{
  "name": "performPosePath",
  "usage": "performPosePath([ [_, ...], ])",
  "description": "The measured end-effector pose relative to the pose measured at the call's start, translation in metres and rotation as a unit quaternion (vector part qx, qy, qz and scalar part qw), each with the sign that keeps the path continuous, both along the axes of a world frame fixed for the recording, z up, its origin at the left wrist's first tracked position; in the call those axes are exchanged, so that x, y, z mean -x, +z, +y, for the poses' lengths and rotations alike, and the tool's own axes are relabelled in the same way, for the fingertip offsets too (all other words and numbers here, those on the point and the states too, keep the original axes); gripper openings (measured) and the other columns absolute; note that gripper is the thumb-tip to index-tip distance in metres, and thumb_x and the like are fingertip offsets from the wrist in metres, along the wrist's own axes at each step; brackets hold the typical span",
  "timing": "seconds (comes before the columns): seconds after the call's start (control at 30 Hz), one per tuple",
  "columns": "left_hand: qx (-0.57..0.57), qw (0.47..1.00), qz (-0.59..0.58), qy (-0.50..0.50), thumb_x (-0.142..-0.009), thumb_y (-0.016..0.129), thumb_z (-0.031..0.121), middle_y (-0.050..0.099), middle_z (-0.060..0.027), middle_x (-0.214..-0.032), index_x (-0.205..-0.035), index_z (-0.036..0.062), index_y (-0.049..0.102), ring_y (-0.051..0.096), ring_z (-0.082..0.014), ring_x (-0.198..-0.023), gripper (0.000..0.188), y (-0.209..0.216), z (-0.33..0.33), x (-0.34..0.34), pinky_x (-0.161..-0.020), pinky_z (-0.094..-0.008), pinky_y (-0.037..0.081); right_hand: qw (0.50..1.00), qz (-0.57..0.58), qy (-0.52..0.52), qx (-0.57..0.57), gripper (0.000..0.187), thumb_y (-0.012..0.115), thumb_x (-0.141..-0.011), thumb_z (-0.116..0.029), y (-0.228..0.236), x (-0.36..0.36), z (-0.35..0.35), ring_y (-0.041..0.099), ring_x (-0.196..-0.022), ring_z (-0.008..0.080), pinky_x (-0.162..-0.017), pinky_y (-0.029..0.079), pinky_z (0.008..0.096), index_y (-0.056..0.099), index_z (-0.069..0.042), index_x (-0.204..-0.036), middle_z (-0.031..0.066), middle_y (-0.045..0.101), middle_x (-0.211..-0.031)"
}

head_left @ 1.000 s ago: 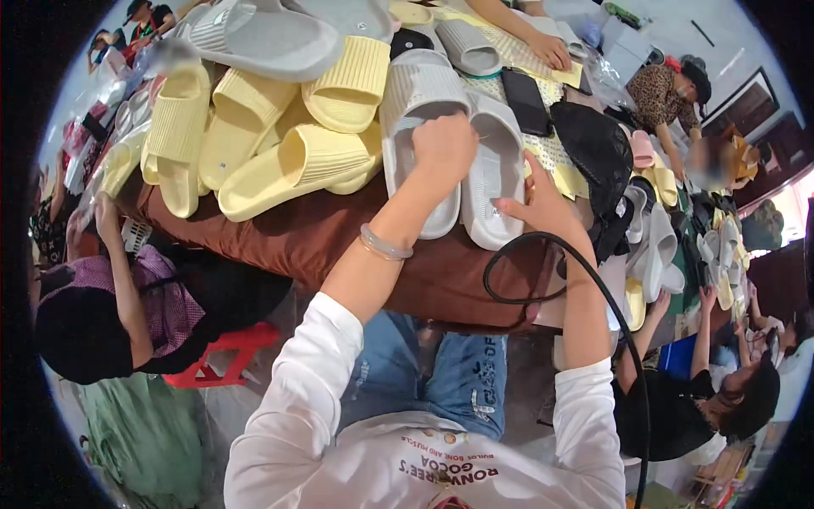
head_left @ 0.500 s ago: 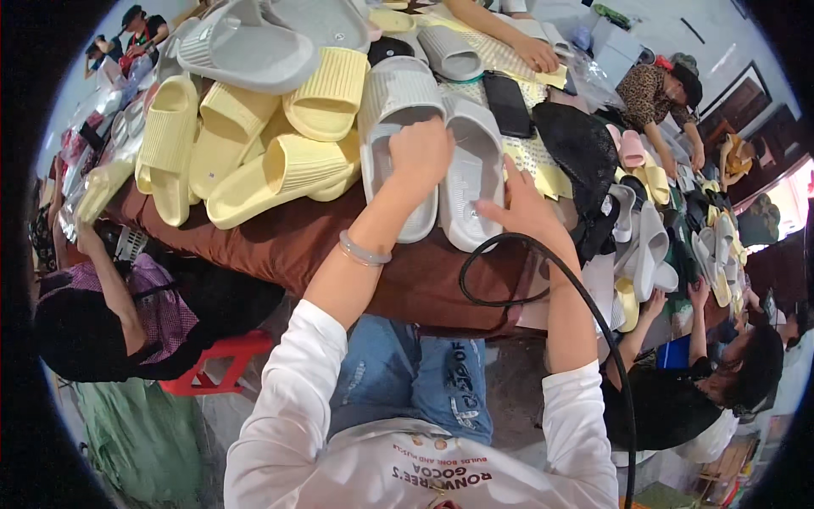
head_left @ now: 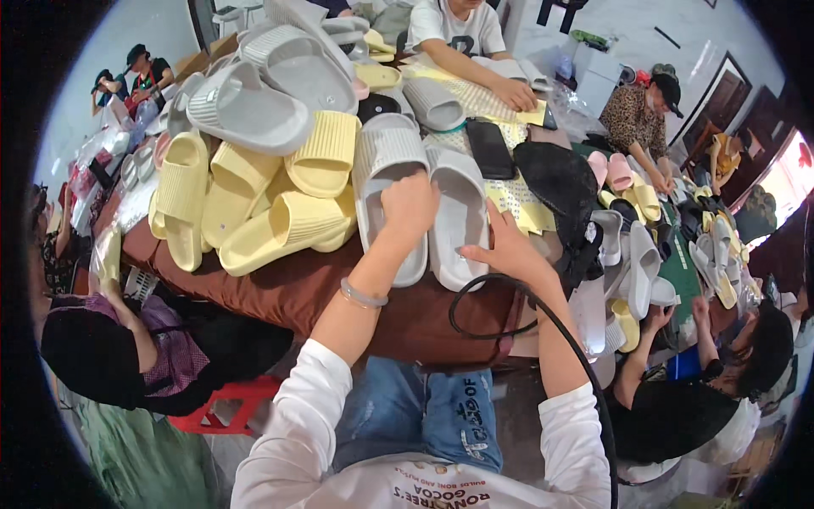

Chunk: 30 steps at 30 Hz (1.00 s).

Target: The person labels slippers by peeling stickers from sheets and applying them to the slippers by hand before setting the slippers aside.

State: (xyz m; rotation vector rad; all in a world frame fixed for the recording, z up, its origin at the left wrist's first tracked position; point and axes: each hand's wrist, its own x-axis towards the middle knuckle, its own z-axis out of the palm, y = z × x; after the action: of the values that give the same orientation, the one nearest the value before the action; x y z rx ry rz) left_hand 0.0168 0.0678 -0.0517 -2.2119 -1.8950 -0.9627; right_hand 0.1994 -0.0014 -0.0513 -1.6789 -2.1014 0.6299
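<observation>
Side by side at the table's front lie two grey slippers, toes pointing away from me: a left grey slipper point(head_left: 392, 161) and a right grey slipper point(head_left: 458, 216). My left hand point(head_left: 410, 205) is closed in a fist over the left slipper's foot opening, just below its ribbed strap. Its fingertips are hidden, so I cannot see what they hold. My right hand point(head_left: 519, 248) grips the outer edge of the right slipper, thumb on the insole and fingers along the outside. Yellow slippers point(head_left: 284, 231) are heaped just left of the pair.
More grey slippers point(head_left: 246, 106) are stacked at the back left. A black phone point(head_left: 490, 150), printed yellow sheets point(head_left: 524, 204) and a black mesh bag point(head_left: 551, 191) lie right of the pair. A black cable point(head_left: 585, 343) loops by my right forearm. Co-workers sit around the brown-covered table point(head_left: 271, 293).
The view has tilted up, so the table and slippers sit lower in the picture. Both hands keep nearly the same places on the grey slippers.
</observation>
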Motion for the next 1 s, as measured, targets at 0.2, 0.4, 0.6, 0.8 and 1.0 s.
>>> performPosePath([
  [0.2, 0.013, 1.000, 0.027, -0.002, -0.079, 0.057, 0.028, 0.063, -0.0155, -0.066, -0.078, 0.0044, 0.057, 0.063, -0.0319, -0.063, 0.024, 0.005, -0.002, -0.003, -0.059, -0.0416, 0.051, 1.000, -0.014, 0.006, -0.025, 0.103, 0.065, -0.067, -0.057, 0.004, -0.003, 0.001, 0.048, -0.105, 0.0377, -0.087, 0.040, 0.0380, 0.017, 0.002, -0.137, 0.0286, 0.038, -0.121],
  [0.4, 0.016, 1.000, -0.002, -0.008, -0.079, 0.056, 0.031, 0.062, -0.0184, -0.067, -0.077, 0.0028, 0.058, 0.062, -0.0359, -0.064, 0.028, 0.005, -0.002, 0.001, -0.059, -0.0453, 0.049, 1.000, -0.021, 0.012, 0.009, 0.098, 0.064, -0.070, -0.051, 0.011, 0.004, -0.001, 0.044, -0.112, 0.0398, -0.091, 0.038, 0.0394, 0.015, 0.002, -0.137, 0.0275, 0.035, -0.125],
  [0.6, 0.028, 1.000, -0.010, -0.009, -0.079, 0.055, 0.030, 0.062, -0.0183, -0.068, -0.079, 0.0022, 0.058, 0.062, -0.0360, -0.064, 0.028, 0.008, -0.001, -0.003, -0.060, -0.0451, 0.049, 1.000, -0.012, -0.010, 0.008, 0.092, 0.061, -0.074, -0.048, 0.005, -0.001, 0.004, 0.045, -0.110, 0.0406, -0.090, 0.039, 0.0405, 0.016, 0.004, -0.136, 0.0267, 0.036, -0.125],
  [0.8, 0.037, 0.999, 0.001, -0.007, -0.079, 0.055, 0.030, 0.062, -0.0185, -0.067, -0.080, 0.0023, 0.058, 0.062, -0.0353, -0.064, 0.028, 0.008, -0.003, -0.001, -0.060, -0.0447, 0.049, 0.996, -0.078, -0.017, -0.026, 0.100, 0.062, -0.069, -0.055, 0.005, 0.007, -0.002, 0.046, -0.110, 0.0405, -0.089, 0.040, 0.0411, 0.016, 0.003, -0.136, 0.0259, 0.037, -0.125],
  [1.0, 0.031, 0.999, -0.003, -0.008, -0.079, 0.057, 0.031, 0.062, -0.0186, -0.068, -0.079, 0.0023, 0.058, 0.062, -0.0352, -0.065, 0.028, 0.008, -0.005, -0.002, -0.060, -0.0438, 0.049, 0.998, -0.063, -0.009, -0.028, 0.101, 0.063, -0.069, -0.056, 0.006, 0.004, -0.003, 0.046, -0.110, 0.0403, -0.089, 0.040, 0.0411, 0.016, 0.003, -0.136, 0.0257, 0.037, -0.125],
])
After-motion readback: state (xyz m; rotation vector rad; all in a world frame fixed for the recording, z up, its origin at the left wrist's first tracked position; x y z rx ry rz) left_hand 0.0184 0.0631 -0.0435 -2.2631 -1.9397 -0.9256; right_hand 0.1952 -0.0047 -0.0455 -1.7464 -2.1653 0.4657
